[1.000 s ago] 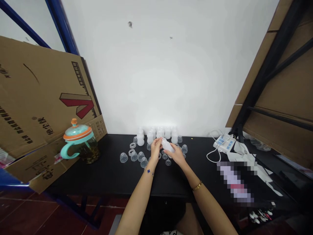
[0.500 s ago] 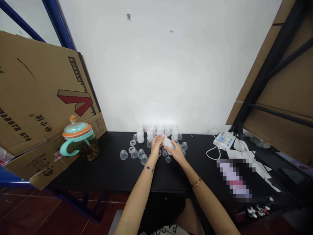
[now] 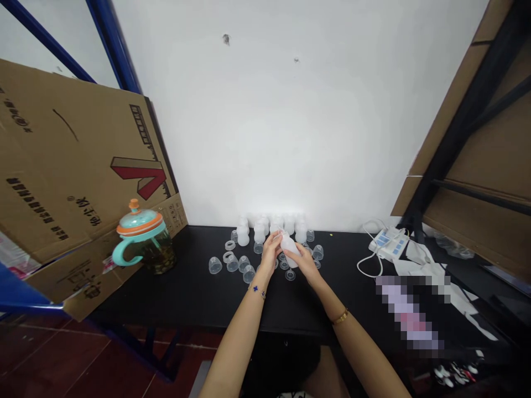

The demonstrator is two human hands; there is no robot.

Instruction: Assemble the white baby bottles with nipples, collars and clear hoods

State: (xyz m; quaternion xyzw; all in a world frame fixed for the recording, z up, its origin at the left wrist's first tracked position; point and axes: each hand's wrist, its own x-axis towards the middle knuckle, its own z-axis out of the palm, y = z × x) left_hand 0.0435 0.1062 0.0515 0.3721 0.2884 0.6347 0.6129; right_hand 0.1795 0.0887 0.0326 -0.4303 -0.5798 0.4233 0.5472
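A whitish baby bottle is held tilted above the black table, its top end pointing away and to the left. My right hand wraps round its body. At the neck end, the fingers of my left hand pinch around the top, where a clear part shows; its exact shape is too small to tell. Behind my hands, several white bottles stand in rows by the wall. Clear dome caps and collar rings lie to the left. Clear round nipple-like pieces lie under my hands.
On the left of the black table stands a turquoise and orange jug beside a big cardboard box. A white power strip with its cable and some papers lie at right. More clear caps are right of my hands.
The camera view has shifted, so everything sits slightly further right and lower. Both hands keep nearly the same grip on the bottle.
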